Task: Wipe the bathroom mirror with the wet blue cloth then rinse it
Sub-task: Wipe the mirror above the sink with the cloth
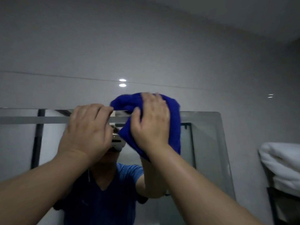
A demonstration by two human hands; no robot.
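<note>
Right hand (151, 120) presses blue cloth (173, 111) on mirror (209, 143) (no legible writing).

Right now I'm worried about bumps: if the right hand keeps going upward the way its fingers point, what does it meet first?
Past the mirror's top edge, the right hand and blue cloth likely meet only bare wall tile.

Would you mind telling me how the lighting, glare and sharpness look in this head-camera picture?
Head view: dim and grey overall; two bright oval glare spots sit on the glossy wall tile above the frameless wall mirror; straight lines such as the mirror's top edge bow from wide-angle distortion; the folded white towels at the right edge look soft, while the dark blue cloth and right hand are fairly sharp.
</note>
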